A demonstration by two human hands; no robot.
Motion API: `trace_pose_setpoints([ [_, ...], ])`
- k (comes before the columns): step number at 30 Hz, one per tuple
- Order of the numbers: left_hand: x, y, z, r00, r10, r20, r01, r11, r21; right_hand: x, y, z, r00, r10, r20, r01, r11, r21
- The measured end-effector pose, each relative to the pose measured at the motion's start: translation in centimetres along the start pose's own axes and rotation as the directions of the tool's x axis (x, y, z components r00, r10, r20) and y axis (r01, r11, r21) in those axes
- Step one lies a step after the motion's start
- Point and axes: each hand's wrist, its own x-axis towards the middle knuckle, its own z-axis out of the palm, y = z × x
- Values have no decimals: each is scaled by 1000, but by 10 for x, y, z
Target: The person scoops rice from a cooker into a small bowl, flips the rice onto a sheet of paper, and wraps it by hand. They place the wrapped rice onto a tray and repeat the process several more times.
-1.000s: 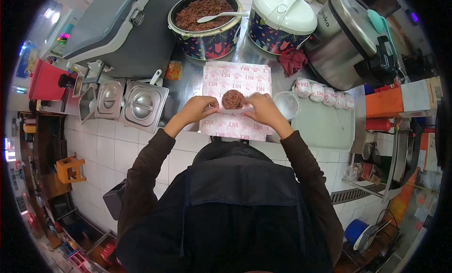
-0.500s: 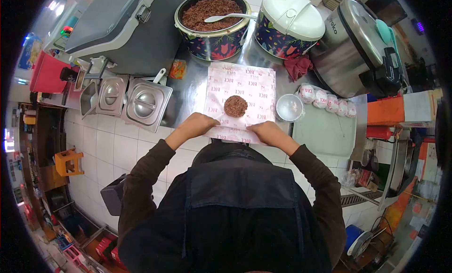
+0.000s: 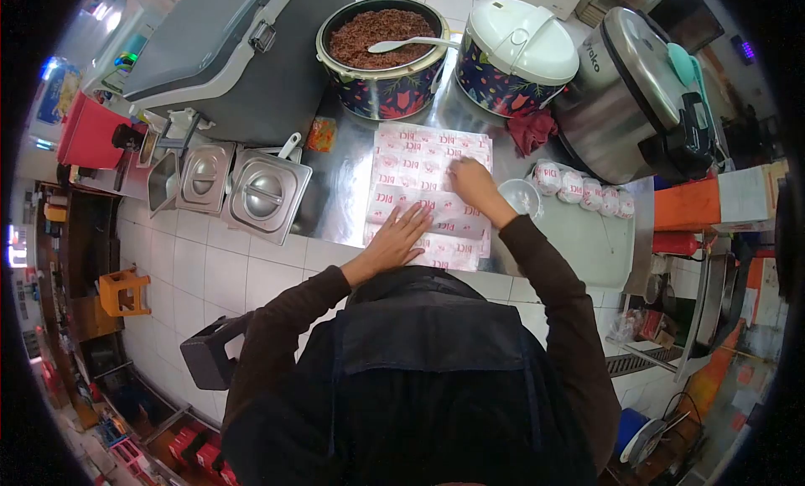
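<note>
White wrapping paper (image 3: 394, 161) printed with red lettering lies on the metal table, a part of it folded over. No rice shows on it; the folded layer hides whatever is beneath. My left hand (image 3: 401, 237) rests flat on the near left part of the paper, fingers spread. At the right side, farther from my body, my right hand (image 3: 475, 186) is closed at the paper with its fingers curled; the fingertips are partly hidden. A small metal bowl (image 3: 520, 199) stands just right of that hand.
Behind the paper is an open pot of reddish-brown rice (image 3: 381, 37) with a white spoon (image 3: 411, 44). A lidded pot (image 3: 516, 54) and a steel cooker (image 3: 616, 92) stand to its right. Several wrapped bundles (image 3: 570, 187) line a tray (image 3: 587, 251). Lidded steel pans (image 3: 264, 192) are left.
The near part of the paper has been folded away from me over the round rice patty, which is now hidden. My left hand has opened flat; my right hand has moved farther away.
</note>
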Motion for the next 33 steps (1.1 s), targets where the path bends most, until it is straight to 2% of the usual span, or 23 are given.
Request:
trace_pose_setpoints([
  [3,2,0,-1,1000,0,-20,0,1000,4,35,-8,13,930,-244,-274,274,959,73],
  [6,4,-2,-11,999,21,-49,-22,1000,-20,48,-8,12,988,-139,-73,143,988,56],
  [9,8,-5,-14,994,32,-108,-37,998,-47,61,-7,13,967,90,237,-139,970,199],
  [12,16,-12,-15,979,21,-205,-48,990,-129,66,-11,6,969,63,237,-73,997,32],
  [15,22,-15,-21,960,-21,-278,-44,973,-227,65,-20,-3,983,-55,175,68,995,-74],
  [18,27,-17,-25,954,-40,-298,-53,953,-297,69,-7,22,981,76,178,-91,993,77],
  [21,31,-22,-27,944,-25,-329,-91,940,-330,72,-6,20,936,190,296,-222,972,80],
  [24,31,-26,-24,938,-40,-343,-104,915,-391,72,2,9,954,-64,293,17,987,161],
  [27,35,-27,-22,918,-72,-390,-95,915,-393,60,-4,-8,980,-101,171,32,932,362],
  [28,36,-27,-21,908,-81,-411,-91,920,-382,53,-12,-17,979,-85,185,8,924,382],
  [30,35,-33,-17,936,-155,-316,-3,893,-449,37,-29,-34,976,-54,210,-39,907,418],
  [31,35,-35,-14,946,-189,-265,41,877,-478,27,-42,-40,975,-58,214,-29,924,381],
  [33,34,-35,-8,880,-279,-383,99,899,-427,9,-66,-46,973,-64,220,-6,953,304],
])
